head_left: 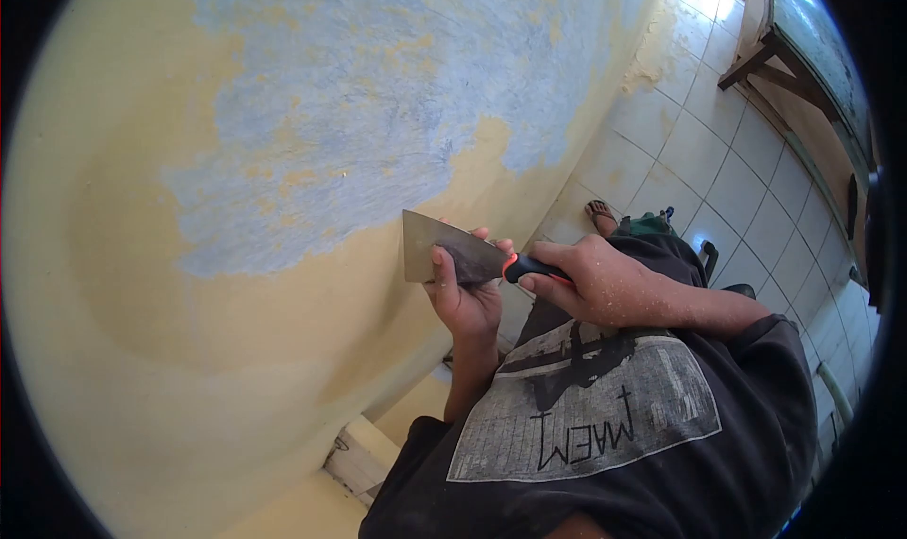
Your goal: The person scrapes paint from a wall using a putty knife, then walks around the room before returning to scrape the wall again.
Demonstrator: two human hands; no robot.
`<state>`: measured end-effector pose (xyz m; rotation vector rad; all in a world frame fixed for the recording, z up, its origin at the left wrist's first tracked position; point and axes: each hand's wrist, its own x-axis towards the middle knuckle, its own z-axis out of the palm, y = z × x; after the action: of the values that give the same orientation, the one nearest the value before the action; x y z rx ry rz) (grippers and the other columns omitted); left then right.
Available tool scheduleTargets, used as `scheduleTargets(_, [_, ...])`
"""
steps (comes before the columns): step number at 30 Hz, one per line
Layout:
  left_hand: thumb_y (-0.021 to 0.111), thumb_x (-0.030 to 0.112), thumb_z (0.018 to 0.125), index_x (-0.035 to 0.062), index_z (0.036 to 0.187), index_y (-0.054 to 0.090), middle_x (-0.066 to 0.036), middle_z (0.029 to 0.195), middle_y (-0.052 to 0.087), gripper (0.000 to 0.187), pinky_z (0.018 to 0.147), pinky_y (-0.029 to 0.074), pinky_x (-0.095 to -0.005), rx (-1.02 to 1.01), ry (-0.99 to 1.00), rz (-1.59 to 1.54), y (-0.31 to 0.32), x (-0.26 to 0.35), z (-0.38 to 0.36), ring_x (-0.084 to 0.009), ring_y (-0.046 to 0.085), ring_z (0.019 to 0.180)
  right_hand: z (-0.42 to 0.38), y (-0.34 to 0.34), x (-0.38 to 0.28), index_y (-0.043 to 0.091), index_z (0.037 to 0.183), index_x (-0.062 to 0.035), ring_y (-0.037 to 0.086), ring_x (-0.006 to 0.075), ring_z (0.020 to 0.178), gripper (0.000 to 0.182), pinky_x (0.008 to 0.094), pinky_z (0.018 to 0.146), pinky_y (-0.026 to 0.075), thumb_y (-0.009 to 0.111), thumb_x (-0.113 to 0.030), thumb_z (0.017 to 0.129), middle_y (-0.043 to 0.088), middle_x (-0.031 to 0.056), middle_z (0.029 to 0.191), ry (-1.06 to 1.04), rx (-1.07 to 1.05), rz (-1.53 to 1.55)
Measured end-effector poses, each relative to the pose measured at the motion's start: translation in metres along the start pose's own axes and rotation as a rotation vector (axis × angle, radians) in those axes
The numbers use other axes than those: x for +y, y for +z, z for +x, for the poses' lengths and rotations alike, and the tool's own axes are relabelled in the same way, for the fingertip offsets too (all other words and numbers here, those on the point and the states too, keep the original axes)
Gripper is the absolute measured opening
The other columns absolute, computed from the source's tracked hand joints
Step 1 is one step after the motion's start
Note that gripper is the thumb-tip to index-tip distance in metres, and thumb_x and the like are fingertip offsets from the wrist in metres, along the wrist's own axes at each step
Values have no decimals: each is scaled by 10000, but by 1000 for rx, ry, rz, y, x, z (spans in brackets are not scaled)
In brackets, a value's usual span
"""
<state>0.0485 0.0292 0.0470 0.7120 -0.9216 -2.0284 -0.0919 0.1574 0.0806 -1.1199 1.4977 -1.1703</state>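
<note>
Gripping the scraper (453,248) with both hands, we hold its wide metal blade against the wall (142,284), right at the edge where yellow paint meets the bare blue-grey patch (378,95). Our right hand (590,279) is closed around the red-and-black handle, dusted with fine flakes. Our left hand (463,289) presses its fingers (439,265) flat on the blade, the thumb behind it. Below us we see our dark printed shirt (605,416), a sandalled foot (601,216) on the pale floor tiles (718,152), and a wooden table (794,57) standing well apart at upper right.
</note>
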Motion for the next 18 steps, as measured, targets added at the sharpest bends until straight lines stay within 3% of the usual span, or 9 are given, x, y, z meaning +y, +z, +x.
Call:
scheduleTargets(6, [406, 330, 987, 92, 1333, 338, -198, 1051, 601, 426, 689, 583, -412, -215, 175, -157, 9, 48, -6, -323, 652, 805, 16, 11, -22, 549, 899, 9, 565, 419, 570, 231, 458, 521, 432, 571, -221, 891, 534, 208, 553, -213, -24, 19])
scheduleTargets(9, [405, 335, 986, 84, 1322, 350, -199, 1047, 601, 423, 687, 583, -420, 7, 99, -73, 6, 31, -12, -336, 654, 793, 1, 2, -22, 544, 883, 6, 574, 414, 575, 231, 454, 527, 436, 573, -223, 891, 538, 207, 558, -93, -20, 24])
scheduleTargets(12, [401, 342, 986, 75, 1314, 360, -197, 1027, 609, 425, 689, 584, -430, 98, 25, 65, 7, 9, -12, -342, 655, 783, -8, 2, -8, 538, 876, 4, 579, 409, 574, 238, 455, 529, 435, 571, -231, 895, 539, 205, 561, 40, -17, 19])
scheduleTargets(18, [392, 344, 987, 105, 1336, 323, -196, 1031, 609, 428, 666, 590, -432, -70, 115, -132, 4, 38, -11, -355, 657, 778, 10, 8, -28, 534, 895, 4, 577, 413, 582, 252, 458, 531, 435, 566, -247, 903, 541, 203, 562, -55, -67, 8])
